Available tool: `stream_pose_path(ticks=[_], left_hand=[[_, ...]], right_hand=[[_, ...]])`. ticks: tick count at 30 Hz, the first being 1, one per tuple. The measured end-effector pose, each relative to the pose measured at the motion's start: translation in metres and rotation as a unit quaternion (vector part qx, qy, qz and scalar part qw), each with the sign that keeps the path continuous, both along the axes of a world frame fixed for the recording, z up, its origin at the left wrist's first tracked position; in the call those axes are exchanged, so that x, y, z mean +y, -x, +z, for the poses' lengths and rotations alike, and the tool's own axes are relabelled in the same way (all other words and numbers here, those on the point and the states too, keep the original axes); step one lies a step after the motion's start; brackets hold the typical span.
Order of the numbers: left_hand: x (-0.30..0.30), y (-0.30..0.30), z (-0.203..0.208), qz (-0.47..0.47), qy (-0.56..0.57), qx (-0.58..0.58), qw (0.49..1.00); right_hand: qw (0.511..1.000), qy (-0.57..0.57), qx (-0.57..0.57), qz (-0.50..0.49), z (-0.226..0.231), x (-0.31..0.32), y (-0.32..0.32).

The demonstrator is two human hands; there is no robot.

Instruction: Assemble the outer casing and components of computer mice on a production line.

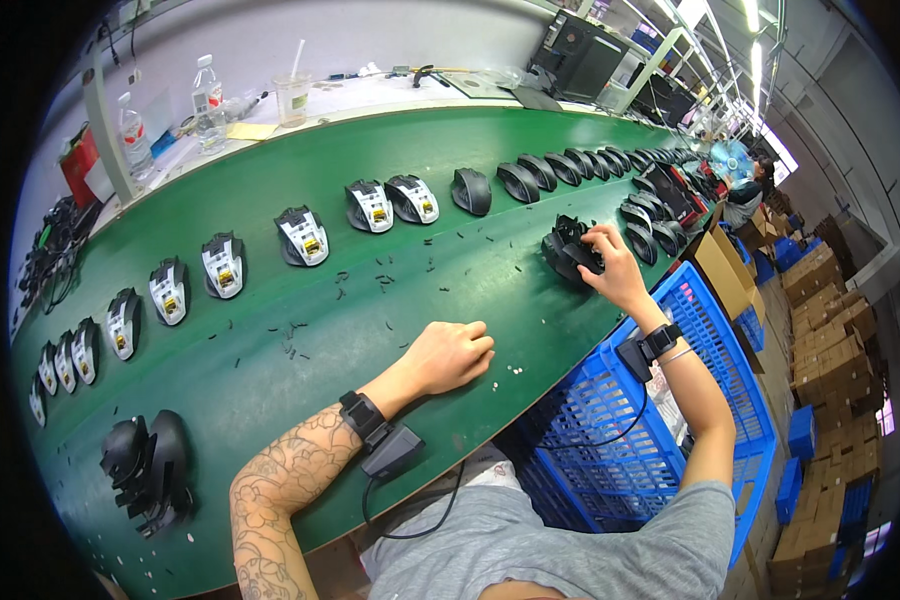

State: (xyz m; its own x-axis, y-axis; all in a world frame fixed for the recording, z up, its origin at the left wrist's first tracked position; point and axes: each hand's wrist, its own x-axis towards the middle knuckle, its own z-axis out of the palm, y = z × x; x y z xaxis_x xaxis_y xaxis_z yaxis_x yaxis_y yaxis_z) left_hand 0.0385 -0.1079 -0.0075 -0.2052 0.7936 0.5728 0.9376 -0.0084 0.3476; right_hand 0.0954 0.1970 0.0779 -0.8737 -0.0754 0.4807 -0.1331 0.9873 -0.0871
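My right hand (616, 268) reaches into a pile of black plastic mouse shell parts (567, 246) on the right of the green table. Its thumb and fingers are bent around a part at the pile's edge. Closed in a loose fist, my left hand (454, 357) rests on the table near the front edge. Its fingertips are turned under, so whatever it may hold is hidden. Beyond my hands runs a row of half-assembled computer mice, among them a grey-white mouse with a yellow piece (302, 236) and a mouse with a black cover (471, 191).
Small black scraps (383, 277) are scattered mid-table. More black shells (160, 465) lie at the near left. A blue plastic crate (610, 440) stands against the table by my right arm, with an open cardboard box (727, 268) beyond. Bottles (208, 105) and a cup (292, 98) line the back shelf.
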Motion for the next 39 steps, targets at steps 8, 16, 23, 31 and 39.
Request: stream_pose_path(ticks=[8,16,23,31,39], left_hand=[[0.0,-0.003,0.013,0.045,-0.102,-0.259,0.959],[0.008,0.015,0.009,0.044,-0.316,-0.573,0.755],[-0.004,0.066,0.022,0.164,-0.436,-0.552,0.692],[-0.044,0.092,0.04,0.3,-0.445,-0.433,0.724],[-0.044,0.085,0.044,0.31,-0.425,-0.339,0.78]], right_hand=[[0.995,0.094,-0.028,0.013,0.008,-0.042,0.001],[0.952,0.263,-0.105,0.117,0.014,-0.15,0.029],[0.936,0.296,-0.102,0.164,-0.005,-0.162,0.082],[0.899,0.367,-0.123,0.206,-0.032,-0.222,0.137],[0.837,0.498,-0.094,0.207,-0.041,-0.223,0.128]])
